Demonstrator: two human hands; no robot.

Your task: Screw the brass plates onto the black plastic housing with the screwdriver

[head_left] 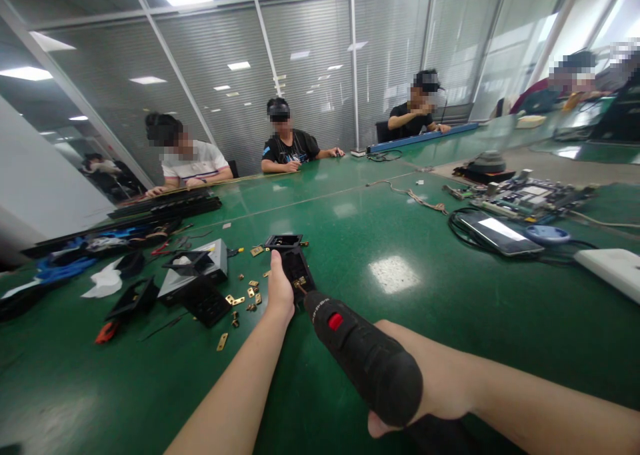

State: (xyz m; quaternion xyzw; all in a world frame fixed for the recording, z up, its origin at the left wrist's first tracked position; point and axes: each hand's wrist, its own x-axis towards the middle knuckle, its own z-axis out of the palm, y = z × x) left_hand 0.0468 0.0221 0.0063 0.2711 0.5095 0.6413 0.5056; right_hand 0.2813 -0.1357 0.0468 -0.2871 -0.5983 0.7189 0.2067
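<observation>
Open room: I see bare green table mat (400, 348) ahead and right.
Left hand (279, 288): pressed closed against the black rectangular plastic housing (299, 268), mid-table.
Right hand (440, 382): wrapped round the black electric screwdriver with red button (365, 355), tip at the housing.
Clutter: small brass hinge plates (245, 295) scattered left.
Containers: grey open-topped box (200, 272); contents unclear.

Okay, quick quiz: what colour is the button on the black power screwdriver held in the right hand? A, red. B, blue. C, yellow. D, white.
A: the right hand holds the black power screwdriver with its tip on the small black part steadied by the left hand, and its button shows red.
</observation>
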